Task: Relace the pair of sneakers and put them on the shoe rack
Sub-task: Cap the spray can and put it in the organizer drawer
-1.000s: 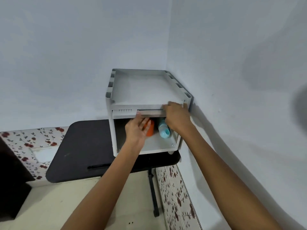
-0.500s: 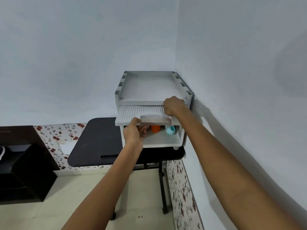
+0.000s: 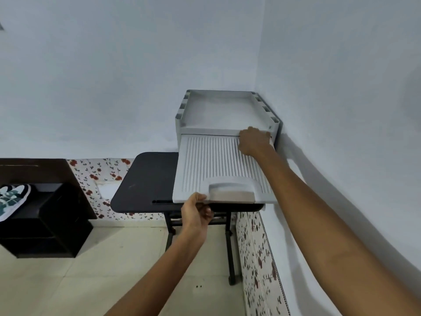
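Sneaker (image 3: 12, 199): far left on the dark cabinet (image 3: 52, 213), long axis slanting far-right to near-left; toe end unclear.
Hidden: sneaker cut by the left frame edge; ribbed panel (image 3: 211, 160) covers the inside of the shoe rack (image 3: 218, 110) on the table (image 3: 145, 179).
My left hand (image 3: 197, 213): arm outstretched, pinching the panel's near edge, thumb on top.
My right hand (image 3: 254, 142): knuckles up at the panel's far right corner; whether it grips, I cannot tell.

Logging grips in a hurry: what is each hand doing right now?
Left hand: grips the front edge of the ribbed panel.
Right hand: against the top front of the grey cabinet; gripping or just pressing cannot be told.
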